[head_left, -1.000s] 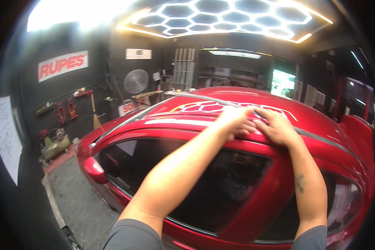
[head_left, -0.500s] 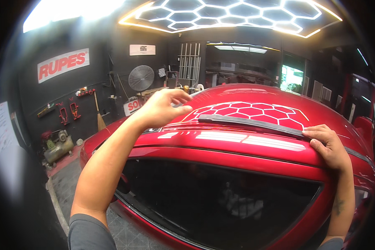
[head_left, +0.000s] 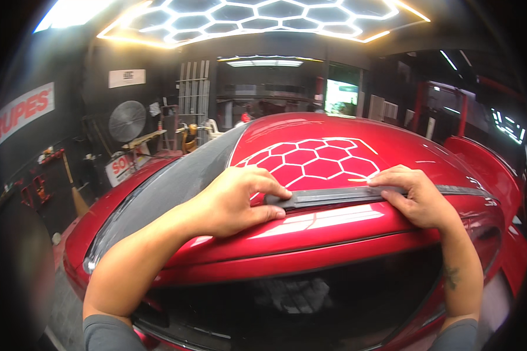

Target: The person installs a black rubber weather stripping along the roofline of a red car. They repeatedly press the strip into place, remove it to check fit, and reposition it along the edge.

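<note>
A long black roof trim strip [head_left: 334, 196] lies along the side edge of a glossy red car roof [head_left: 404, 146]. Thumb and fingers of my left hand [head_left: 231, 202] pinch the strip's front end. Further back, my right hand [head_left: 416, 196] has its fingers over the strip and its thumb at the near side, gripping it. Behind my right hand, more black trim [head_left: 465, 191] runs on toward the car's rear. Below the roof edge is the dark side window [head_left: 287, 298].
The windshield [head_left: 175, 181] slopes down at the left, and a raised red rear panel [head_left: 486, 158] stands at the right. Along the back wall are a large fan [head_left: 127, 121], metal bars [head_left: 193, 96] and a broom [head_left: 76, 190]. Hexagonal ceiling lights [head_left: 263, 20] reflect in the roof.
My left hand has come down from the air onto the strip's front end. My right hand stays on the strip. The view has turned to the right.
</note>
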`<state>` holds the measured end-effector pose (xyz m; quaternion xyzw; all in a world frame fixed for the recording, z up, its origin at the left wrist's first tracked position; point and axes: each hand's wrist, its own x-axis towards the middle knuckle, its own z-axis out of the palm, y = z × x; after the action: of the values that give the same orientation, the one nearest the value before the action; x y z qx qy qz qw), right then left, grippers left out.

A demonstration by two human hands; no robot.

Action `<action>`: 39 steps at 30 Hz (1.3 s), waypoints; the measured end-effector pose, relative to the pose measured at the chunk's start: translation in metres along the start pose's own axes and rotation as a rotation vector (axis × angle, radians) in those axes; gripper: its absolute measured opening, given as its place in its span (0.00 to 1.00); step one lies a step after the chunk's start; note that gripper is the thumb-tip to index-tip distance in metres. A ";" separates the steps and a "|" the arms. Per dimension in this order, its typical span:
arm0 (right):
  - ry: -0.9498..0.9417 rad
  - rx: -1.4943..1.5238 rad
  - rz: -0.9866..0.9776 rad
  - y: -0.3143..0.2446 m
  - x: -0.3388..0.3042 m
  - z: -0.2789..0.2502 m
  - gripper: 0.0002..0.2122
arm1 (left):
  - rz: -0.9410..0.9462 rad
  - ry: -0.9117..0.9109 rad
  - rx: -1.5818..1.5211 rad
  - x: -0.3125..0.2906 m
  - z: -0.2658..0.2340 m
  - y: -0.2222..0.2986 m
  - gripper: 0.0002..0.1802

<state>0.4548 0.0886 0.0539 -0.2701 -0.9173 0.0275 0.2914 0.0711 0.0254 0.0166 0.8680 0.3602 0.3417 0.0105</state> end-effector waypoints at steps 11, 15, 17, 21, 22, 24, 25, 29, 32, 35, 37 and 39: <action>0.019 -0.099 -0.069 -0.086 0.051 0.077 0.11 | 0.376 -0.022 -0.123 -0.052 -0.028 -0.074 0.22; -0.014 -0.088 -0.015 -0.100 0.061 0.082 0.11 | 0.262 -0.003 -0.384 -0.054 -0.019 -0.083 0.22; -0.050 -0.047 0.009 -0.105 0.068 0.083 0.10 | 0.237 0.019 -0.393 -0.055 -0.019 -0.081 0.22; -0.184 0.042 0.071 -0.111 0.088 0.083 0.11 | 0.215 0.076 -0.376 -0.055 -0.016 -0.090 0.20; -0.215 0.069 0.071 -0.110 0.091 0.084 0.11 | 0.205 0.093 -0.368 -0.056 -0.014 -0.093 0.20; -0.256 0.119 0.058 -0.112 0.097 0.085 0.11 | 0.192 0.142 -0.406 -0.057 -0.013 -0.093 0.18; -0.259 0.092 0.046 -0.117 0.098 0.090 0.09 | 0.178 0.155 -0.436 -0.058 -0.012 -0.093 0.18; -0.286 0.136 0.043 -0.120 0.104 0.095 0.08 | 0.170 0.161 -0.501 -0.066 -0.011 -0.093 0.16; -0.302 0.130 0.012 -0.118 0.104 0.094 0.10 | 0.345 0.117 -0.456 -0.070 -0.010 -0.097 0.15; -0.274 0.099 -0.006 -0.117 0.101 0.094 0.13 | 0.404 0.127 -0.336 -0.073 -0.011 -0.091 0.16; -0.201 0.098 -0.007 -0.116 0.097 0.100 0.15 | 0.437 0.085 -0.271 -0.075 -0.015 -0.095 0.18; -0.144 -0.050 -0.029 -0.127 0.094 0.102 0.17 | 0.459 0.062 -0.229 -0.078 -0.019 -0.097 0.20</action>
<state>0.2729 0.0396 0.0445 -0.2614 -0.9401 0.0195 0.2180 -0.0397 0.0433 -0.0395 0.9092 0.1126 0.4002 0.0199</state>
